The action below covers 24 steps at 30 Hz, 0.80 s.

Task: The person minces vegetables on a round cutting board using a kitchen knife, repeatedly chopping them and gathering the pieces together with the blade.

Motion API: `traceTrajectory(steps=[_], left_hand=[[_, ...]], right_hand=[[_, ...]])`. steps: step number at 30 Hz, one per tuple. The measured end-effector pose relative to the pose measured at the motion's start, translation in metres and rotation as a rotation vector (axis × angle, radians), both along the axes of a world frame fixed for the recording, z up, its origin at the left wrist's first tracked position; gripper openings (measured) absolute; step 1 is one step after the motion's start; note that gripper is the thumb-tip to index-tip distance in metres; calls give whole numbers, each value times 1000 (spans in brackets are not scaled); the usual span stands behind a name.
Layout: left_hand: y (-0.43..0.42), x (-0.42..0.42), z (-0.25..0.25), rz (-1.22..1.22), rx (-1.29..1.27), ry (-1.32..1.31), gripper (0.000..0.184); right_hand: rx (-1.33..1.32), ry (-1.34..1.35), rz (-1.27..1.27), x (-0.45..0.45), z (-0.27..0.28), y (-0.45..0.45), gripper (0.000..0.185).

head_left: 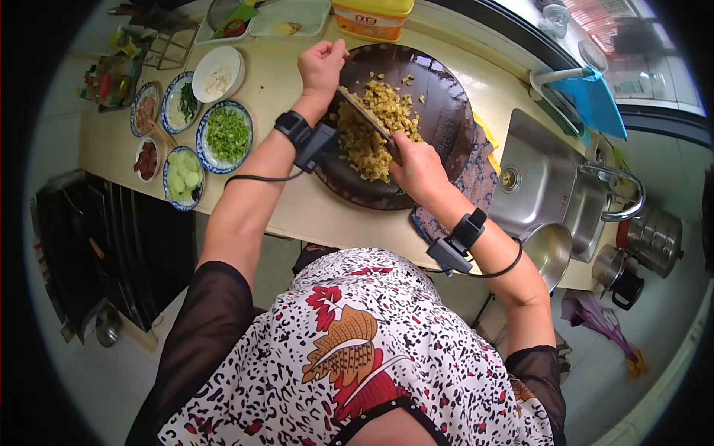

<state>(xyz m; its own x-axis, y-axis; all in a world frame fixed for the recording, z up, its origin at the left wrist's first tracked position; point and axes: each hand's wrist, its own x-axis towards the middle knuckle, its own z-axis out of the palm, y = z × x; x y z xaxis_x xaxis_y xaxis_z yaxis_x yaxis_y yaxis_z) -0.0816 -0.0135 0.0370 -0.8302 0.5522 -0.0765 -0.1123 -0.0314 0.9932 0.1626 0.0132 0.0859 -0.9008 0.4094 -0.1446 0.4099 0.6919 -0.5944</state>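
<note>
My right hand point(416, 165) is wrapped round the handle of a knife point(367, 117), whose blade stands on edge among chopped yellow-green vegetables point(385, 108). The pieces are heaped and scattered on a round dark cutting board point(445, 97). Near the blade's far end, my left hand point(322, 68) is over the board's upper left edge with its fingers curled in. Whether anything is inside those fingers is hidden.
Left of the board are a plate of chopped greens point(227, 137), a plate of pale green slices point(184, 175), a white bowl point(219, 74) and several other dishes. A yellow tub point(372, 16) stands behind; a sink point(532, 160) is at the right.
</note>
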Motion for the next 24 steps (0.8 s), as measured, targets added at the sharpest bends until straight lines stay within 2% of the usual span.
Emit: traceTrajectory(steps=[2,5,7,8,11,14,17,18,21,23,24], left_hand=[[-13,-13,-14,-106,-35,-149,30],[-10,2,-24,37,-58,-70,29],[-9,17,-25,76,11,156,27],[-9,21,-18,77,52,119,27],[-16,24,-5,116,101,92,27],[-22,11,7,74,71,11,28],[-27,2,-20,13,-76,-17,29],[-28,6,-27,39,-76,-11,29],[-35,30,-17,86,22,100,29],[-35,35,-17,135,30,125,29],[-33,37,-13,140,113,51,30]], right_hand=[[80,-19,55,-10,13,-7,30],[48,-51,11,-3,-4,-13,33],[-45,10,-10,14,-22,-15,35],[-85,51,-23,19,-30,-12,36],[0,-19,-32,19,-26,-12,38],[19,-44,36,4,12,-15,37],[181,-36,84,-7,5,-18,37],[143,-94,78,-5,2,-21,39],[-8,-9,27,21,-28,-23,43],[-12,13,3,28,-35,-22,47],[-2,7,-3,27,-30,-22,47]])
